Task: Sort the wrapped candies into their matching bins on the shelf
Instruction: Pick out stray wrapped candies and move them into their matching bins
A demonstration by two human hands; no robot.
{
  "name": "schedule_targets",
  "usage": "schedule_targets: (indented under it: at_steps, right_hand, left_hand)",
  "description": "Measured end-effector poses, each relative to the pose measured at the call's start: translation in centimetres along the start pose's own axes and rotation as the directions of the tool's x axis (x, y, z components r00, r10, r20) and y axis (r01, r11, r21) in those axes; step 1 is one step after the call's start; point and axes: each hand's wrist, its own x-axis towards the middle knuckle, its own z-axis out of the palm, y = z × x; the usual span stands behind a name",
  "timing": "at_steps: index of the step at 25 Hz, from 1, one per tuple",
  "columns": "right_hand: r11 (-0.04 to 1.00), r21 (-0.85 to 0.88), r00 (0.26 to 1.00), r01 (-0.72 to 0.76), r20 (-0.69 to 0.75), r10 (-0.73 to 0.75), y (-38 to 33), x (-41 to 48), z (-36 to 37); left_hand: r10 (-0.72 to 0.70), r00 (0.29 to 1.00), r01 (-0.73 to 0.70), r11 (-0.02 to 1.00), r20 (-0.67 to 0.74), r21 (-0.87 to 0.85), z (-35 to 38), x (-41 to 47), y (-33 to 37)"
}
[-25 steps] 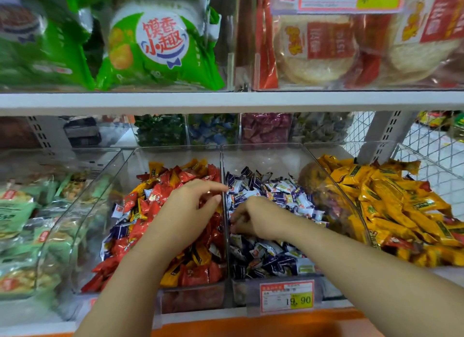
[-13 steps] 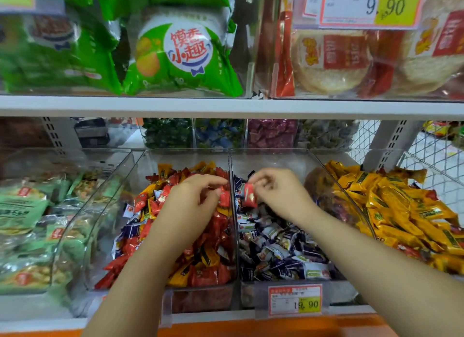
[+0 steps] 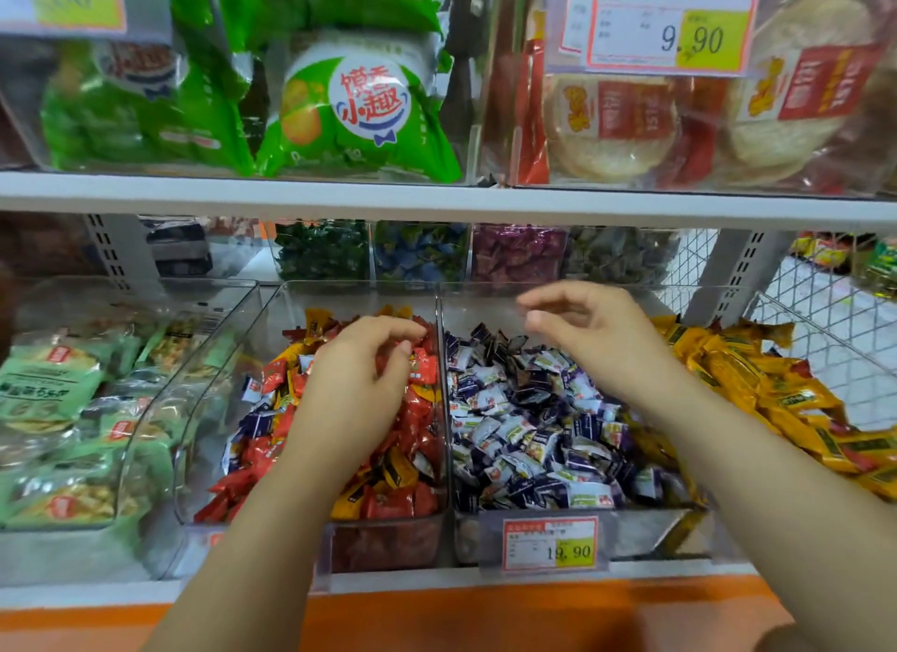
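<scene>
Nearest us: the orange shelf lip (image 3: 437, 617), then a 19.90 price tag (image 3: 551, 544) clipped to the front of the blue-and-white candy bin (image 3: 650, 535). Beside it on the left, the red-and-yellow candy bin (image 3: 388, 544) has blue-and-white strays (image 3: 252, 423) along its left side, so sorting isn't done.

Left hand (image 3: 359, 389) is down on the red pile, fingers curled with tips together on the wrappers. We can't tell if one is pinched. Right hand (image 3: 597, 331) hovers over the blue-and-white candies (image 3: 534, 423), fingers loosely bent and apart, with nothing in them.

Risks, our read:
- The wrappers look slick and heaped, so a pinch may lift two, or drop one over the clear divider (image 3: 439, 384) into the wrong bin.
- The strays sit low by the wall, so digging could bury them.

Yellow bars (image 3: 776, 399) are piled to the right. Further back are small bins of green, blue and purple candies (image 3: 422, 253), a white upper shelf (image 3: 437, 200) and green snack bags (image 3: 359, 107). It's a store aisle, with wire mesh (image 3: 825, 321) at right.
</scene>
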Motion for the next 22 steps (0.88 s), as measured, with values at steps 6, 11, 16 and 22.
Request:
schedule_targets:
  at_steps: [6,11,16,22]
  right_hand:
    - [0.99,-0.119,0.988,-0.079,-0.143,0.061,4.9,-4.3,-5.0]
    - [0.937,-0.338,0.996,-0.085,-0.035,0.077,7.8,-5.8,-6.9]
    - [0.973,-0.209,0.992,-0.094,0.068,0.11,9.0,-5.7,-7.9]
    - [0.979,-0.18,0.984,-0.095,0.131,0.12,9.1,-5.4,-8.3]
  left_hand:
    - [0.179,0.944,-0.181,0.983,0.278,-0.017,3.0,-0.9,3.9]
    - [0.092,0.77,-0.212,0.97,0.631,0.118,8.0,0.7,5.9]
    - [0.01,0.637,-0.316,0.915,0.771,0.25,15.7,4.4,5.3]
    - [-0.13,0.343,-0.286,0.929,0.93,0.236,15.7,5.8,3.8]
